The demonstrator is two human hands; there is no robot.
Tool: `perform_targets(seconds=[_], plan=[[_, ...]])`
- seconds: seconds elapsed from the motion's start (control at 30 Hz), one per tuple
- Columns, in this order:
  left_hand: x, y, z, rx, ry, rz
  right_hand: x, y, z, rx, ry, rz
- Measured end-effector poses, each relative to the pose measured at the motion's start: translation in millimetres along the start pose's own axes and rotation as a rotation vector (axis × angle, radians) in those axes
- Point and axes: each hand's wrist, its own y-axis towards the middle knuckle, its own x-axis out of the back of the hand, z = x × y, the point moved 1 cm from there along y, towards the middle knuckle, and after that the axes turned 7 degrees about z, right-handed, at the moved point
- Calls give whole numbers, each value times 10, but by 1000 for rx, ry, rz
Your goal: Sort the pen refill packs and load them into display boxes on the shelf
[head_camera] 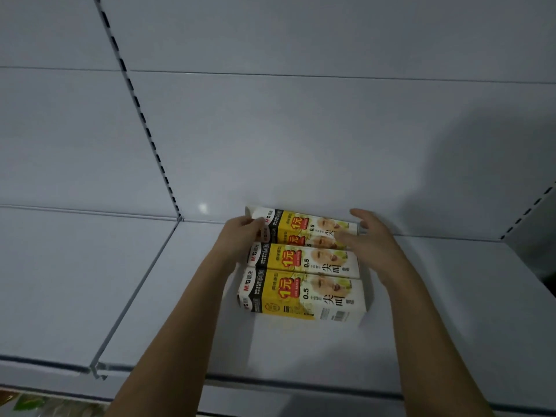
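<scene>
Three yellow-and-white display boxes lay side by side, touching, on the pale shelf (pixel 421 311): the near box (pixel 304 296), the middle box (pixel 304 261), and the far box (pixel 304 225) against the back panel (pixel 301 130). The left hand (pixel 240 233) gripped the far box's left end. The right hand (pixel 368 236), fingers straight, rested at its right end.

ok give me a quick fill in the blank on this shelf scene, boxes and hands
1. ____ boxes lie side by side on the white shelf.
2. The left hand grips the ____ box, the one nearest the back panel.
3. The right hand, fingers straight, is at that box's ____ end.
4. The front box shows a barcode and is touched by ____ hand.

Missing words: three; rear; right; neither
</scene>
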Motion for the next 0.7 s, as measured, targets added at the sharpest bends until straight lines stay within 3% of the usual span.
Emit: perform_targets(seconds=[0.13,0.4,0.6,0.7], plan=[[-45,11,-91,-33,-6,-38,-12,121,36,75,-109,101],[131,-297,-572,-432,-331,-353,-117,73,485,340,14,166],[175,-841,-935,-798,-473,-416,-648,-274,809,413,7,447],[323,-1009,-888,-875,-467,-363,-806,-443,939,492,10,504]])
